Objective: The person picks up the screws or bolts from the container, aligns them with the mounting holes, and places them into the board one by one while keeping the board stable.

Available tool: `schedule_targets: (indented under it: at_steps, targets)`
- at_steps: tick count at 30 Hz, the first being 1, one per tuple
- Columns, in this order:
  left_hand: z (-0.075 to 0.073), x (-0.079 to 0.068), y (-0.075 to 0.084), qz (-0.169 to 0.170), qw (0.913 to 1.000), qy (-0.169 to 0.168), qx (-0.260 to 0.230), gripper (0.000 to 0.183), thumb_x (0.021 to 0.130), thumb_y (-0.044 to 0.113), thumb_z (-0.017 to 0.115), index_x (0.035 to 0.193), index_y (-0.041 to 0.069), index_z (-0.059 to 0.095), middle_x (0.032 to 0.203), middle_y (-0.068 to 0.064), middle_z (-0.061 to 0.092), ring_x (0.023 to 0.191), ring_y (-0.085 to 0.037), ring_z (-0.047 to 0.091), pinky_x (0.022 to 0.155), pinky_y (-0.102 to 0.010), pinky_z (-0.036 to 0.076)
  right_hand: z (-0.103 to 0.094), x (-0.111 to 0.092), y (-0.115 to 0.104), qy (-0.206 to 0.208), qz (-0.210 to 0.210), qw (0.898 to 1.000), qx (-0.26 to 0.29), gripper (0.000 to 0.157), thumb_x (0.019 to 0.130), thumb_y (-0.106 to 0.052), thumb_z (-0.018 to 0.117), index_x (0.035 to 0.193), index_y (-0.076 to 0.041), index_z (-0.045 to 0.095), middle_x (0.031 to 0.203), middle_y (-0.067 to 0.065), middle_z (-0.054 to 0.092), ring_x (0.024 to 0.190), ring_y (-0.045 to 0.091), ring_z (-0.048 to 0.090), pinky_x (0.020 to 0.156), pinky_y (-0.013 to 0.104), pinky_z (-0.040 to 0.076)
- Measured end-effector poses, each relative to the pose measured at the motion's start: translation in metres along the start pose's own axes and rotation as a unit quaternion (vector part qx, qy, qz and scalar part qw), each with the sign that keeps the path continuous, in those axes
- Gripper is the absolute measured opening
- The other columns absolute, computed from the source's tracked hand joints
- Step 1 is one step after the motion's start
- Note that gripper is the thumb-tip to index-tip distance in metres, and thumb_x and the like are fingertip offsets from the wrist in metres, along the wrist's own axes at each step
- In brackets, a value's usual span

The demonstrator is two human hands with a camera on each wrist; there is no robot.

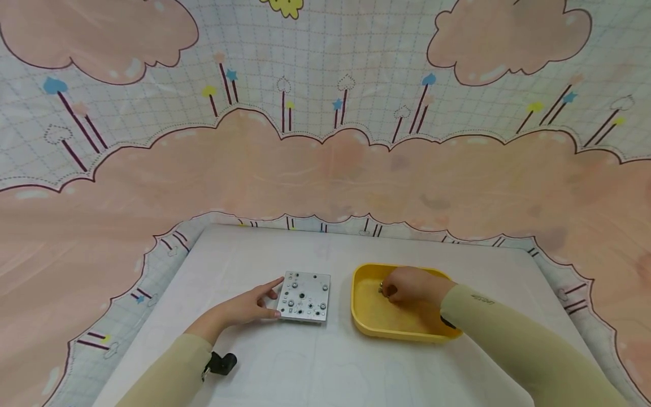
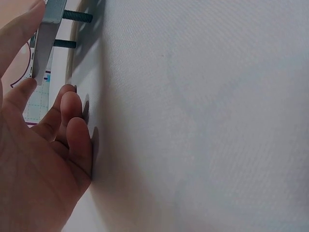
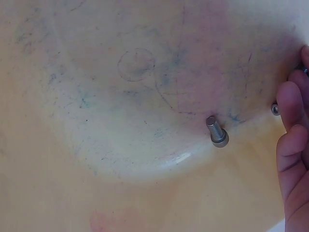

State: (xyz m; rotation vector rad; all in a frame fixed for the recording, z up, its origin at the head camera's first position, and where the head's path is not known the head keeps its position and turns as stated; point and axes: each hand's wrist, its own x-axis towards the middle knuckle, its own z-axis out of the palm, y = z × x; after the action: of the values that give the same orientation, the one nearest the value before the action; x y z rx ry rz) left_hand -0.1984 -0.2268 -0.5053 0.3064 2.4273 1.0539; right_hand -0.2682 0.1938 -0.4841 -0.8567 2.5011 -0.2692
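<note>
Left hand [image 1: 246, 308]: thumb and forefinger spread, their tips against the metal plate's [image 1: 307, 295] 9 o'clock edge.
Metal plate: on the bench [image 1: 305, 373], holed face up, at the left hand's 3 o'clock and touching it; at 9 o'clock from the right hand [image 1: 413, 284], well apart.
Threaded studs [image 2: 77, 17]: two, jutting from the plate's underside toward the bench.
Yellow tray [image 1: 386, 332]: at the plate's 3 o'clock.
Right hand: inside the tray, fingers bunched; whether they pinch anything cannot be told.
Loose bolt [image 3: 219, 135]: in the tray, at the fingers' 9 o'clock in the right wrist view.
Small fastener [image 3: 275, 109]: right beside a fingertip, partly hidden.
</note>
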Motion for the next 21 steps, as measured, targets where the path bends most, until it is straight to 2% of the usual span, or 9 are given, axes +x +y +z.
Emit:
schedule_targets:
  at_steps: [10,15,21]
  targets:
    - [0.000,0.001,0.004,0.004,1.0000,-0.007,-0.006,0.094,0.084,0.033,0.080,0.159,0.021,0.025,0.128,-0.009,0.048,0.087,-0.019,0.049,0.074,-0.035,0.041,-0.003,-0.003,-0.001,0.006,-0.022,1.000,-0.020,0.011,0.090,-0.015,0.071,0.081,-0.022,0.069,0.074,-0.010,0.056,0.072,0.010,0.051,0.074,0.030,0.044]
    - [0.000,0.002,0.004,-0.002,1.0000,-0.005,0.001,0.094,0.083,0.035,0.080,0.159,0.023,0.025,0.128,-0.008,0.049,0.087,-0.019,0.050,0.073,-0.034,0.042,-0.004,-0.009,0.000,0.005,-0.015,1.000,0.010,0.013,0.086,-0.011,0.070,0.078,-0.020,0.066,0.072,-0.009,0.055,0.070,0.010,0.050,0.070,0.031,0.042]
    - [0.001,0.003,0.001,-0.010,0.9999,0.001,0.002,0.096,0.081,0.036,0.082,0.158,0.025,0.026,0.126,-0.007,0.049,0.086,-0.019,0.049,0.072,-0.034,0.040,-0.005,-0.013,0.004,0.012,0.000,0.999,0.033,0.011,0.083,-0.015,0.073,0.077,-0.020,0.065,0.071,-0.009,0.056,0.070,0.011,0.051,0.068,0.031,0.042]
